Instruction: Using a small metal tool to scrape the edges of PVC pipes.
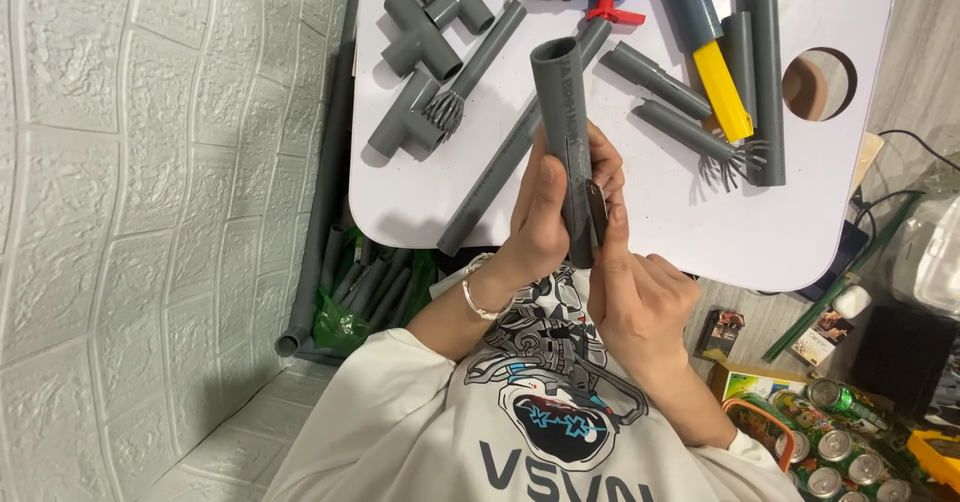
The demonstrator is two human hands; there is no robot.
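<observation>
Both hands hold one grey pipe point(565, 132) upright above my lap. From the left, my left hand point(540, 224) is wrapped around its lower end; my right hand point(630, 282) pinches it there too. Beyond lies the white counter point(640, 222), strewn with grey tee fittings point(425, 47).

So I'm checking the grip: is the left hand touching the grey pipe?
Touching: the head view shows the left hand wrapped against the upright grey pipe.
</observation>
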